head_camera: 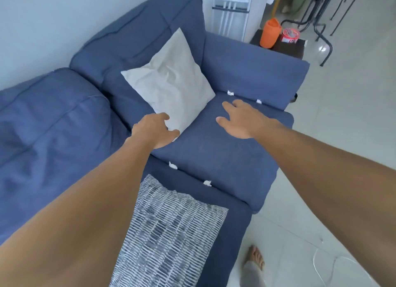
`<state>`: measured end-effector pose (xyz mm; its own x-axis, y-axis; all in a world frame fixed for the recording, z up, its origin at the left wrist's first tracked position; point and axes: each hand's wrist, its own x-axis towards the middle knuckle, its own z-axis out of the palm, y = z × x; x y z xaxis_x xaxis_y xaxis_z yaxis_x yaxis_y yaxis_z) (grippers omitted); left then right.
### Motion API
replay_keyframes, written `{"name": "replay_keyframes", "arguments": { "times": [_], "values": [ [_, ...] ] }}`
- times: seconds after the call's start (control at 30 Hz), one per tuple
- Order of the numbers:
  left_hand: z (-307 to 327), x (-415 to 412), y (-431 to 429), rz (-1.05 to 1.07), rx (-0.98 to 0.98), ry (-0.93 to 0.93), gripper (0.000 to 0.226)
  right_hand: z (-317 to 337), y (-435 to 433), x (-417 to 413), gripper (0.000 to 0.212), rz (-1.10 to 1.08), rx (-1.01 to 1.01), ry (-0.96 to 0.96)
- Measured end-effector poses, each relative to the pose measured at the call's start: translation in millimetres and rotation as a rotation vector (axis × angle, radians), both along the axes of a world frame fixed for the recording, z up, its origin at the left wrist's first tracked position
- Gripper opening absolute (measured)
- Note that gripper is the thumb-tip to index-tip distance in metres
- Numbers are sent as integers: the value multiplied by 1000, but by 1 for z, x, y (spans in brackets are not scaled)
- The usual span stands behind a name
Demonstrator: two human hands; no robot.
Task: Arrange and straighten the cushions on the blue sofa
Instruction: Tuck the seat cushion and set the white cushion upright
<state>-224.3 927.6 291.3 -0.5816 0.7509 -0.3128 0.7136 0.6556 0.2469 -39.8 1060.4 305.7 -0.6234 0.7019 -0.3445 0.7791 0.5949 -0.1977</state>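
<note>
blue sofa (257,72), left hand (154,130) gripping white cushion (171,83) corner, right hand (237,119) spread flat on seat cushion (214,158)

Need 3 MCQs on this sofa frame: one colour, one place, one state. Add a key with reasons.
1. The bottle on the side table is:
A) green
B) orange
C) black

2. The white cushion is:
A) on the side table
B) leaning on the sofa back, next to the armrest
C) beside the bottle

3. The right hand is:
A) spread flat on the blue cushion
B) clenched round the bottle
C) pinching the white cushion

Key:
1 B: its body is plainly orange.
2 B: it stands tilted in the sofa's corner.
3 A: its fingers lie straight on the blue fabric and hold nothing.
</note>
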Motion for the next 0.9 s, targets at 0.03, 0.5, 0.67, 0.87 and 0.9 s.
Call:
{"name": "replay_keyframes", "arguments": {
  "times": [0.03, 0.5, 0.67, 0.87, 0.9],
  "values": [
    [-15, -1, 0, -5, -18, -5, 61, -16, -1, -1, 63, -4, -24, -11],
    [-204, 25, -26, -60, -306, -135, 60, -225, -57, 29, 63, -3, -333, -198],
    [-227, 15, -21, -96, -328, -97, 61, -250, -62, 24, 60, 18, -353, -195],
    [-255, 5, -5, -180, -331, -41, 62, -294, -70, -1, 64, 193, -310, -192],
    [-260, 4, -4, -189, -332, -39, 62, -303, -72, -7, 64, 234, -291, -185]
  ]
}}
